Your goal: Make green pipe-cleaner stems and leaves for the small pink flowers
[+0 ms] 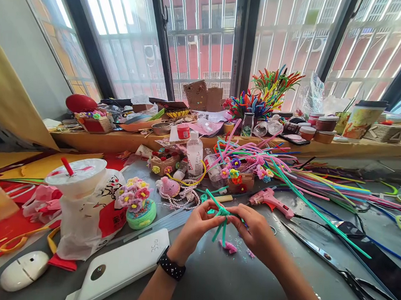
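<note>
Both hands meet over the middle of the grey table, pinching green pipe cleaners (223, 211) that are twisted into a small bundle. My left hand (199, 224) grips the bundle from the left, thumb and fingers closed on it. From the other side my right hand (248, 223) has its fingertips closed on the same twist. Loose green ends stick out to the upper left and hang below. Under the hands lies a small pink fuzzy piece (228, 247) among green bits of fluff.
Right of my hands are a pink glue gun (272, 202) and large scissors (326, 255). A white power bank (125, 267), a bagged drink cup (81, 206) and a flower-topped green pot (140, 212) stand left. Long pipe cleaners (321, 182) spread behind, beside a clear bottle (195, 154).
</note>
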`<move>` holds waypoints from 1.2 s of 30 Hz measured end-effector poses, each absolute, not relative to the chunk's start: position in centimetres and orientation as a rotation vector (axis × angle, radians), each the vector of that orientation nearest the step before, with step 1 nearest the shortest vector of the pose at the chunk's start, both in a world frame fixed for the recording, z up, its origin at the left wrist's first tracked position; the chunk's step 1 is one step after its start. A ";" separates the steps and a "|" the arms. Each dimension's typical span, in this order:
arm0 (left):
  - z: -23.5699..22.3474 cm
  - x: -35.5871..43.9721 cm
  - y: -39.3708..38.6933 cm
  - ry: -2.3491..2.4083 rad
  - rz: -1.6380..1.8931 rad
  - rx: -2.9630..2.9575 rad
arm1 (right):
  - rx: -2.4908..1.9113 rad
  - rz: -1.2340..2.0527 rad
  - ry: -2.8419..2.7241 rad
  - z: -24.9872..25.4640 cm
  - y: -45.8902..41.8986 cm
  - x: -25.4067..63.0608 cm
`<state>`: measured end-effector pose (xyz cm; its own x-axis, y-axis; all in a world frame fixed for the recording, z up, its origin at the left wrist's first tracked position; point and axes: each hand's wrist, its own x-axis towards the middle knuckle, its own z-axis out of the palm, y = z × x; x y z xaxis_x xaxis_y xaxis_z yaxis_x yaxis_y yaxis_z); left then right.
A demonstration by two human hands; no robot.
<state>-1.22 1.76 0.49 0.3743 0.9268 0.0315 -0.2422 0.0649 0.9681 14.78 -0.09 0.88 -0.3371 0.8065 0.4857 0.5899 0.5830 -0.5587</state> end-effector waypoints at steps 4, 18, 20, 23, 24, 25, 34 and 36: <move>0.5 -1.2 1.8 0.768 0.977 1.197 | -1.139 0.372 -1.945 0.7 0.1 14.7; 0.6 -1.2 1.7 0.784 0.848 1.163 | -1.191 0.678 -1.712 0.8 0.2 14.3; 0.6 -1.2 1.7 0.759 0.845 1.166 | -1.192 0.688 -1.689 0.7 0.2 14.3; 0.4 -1.3 1.7 0.731 0.839 1.200 | -1.193 0.678 -1.653 0.7 0.2 14.3; 0.4 -1.3 1.7 0.732 0.843 1.222 | -1.193 0.677 -1.649 0.8 0.2 14.3; 0.3 -1.3 1.8 0.739 0.852 1.251 | -1.191 0.676 -1.650 0.9 0.2 14.3; 0.2 -1.2 1.9 0.959 1.050 1.654 | -1.101 0.734 -1.717 1.1 0.0 14.6; 0.3 -1.1 1.9 1.027 1.091 1.745 | -1.089 0.744 -1.728 0.9 0.0 14.5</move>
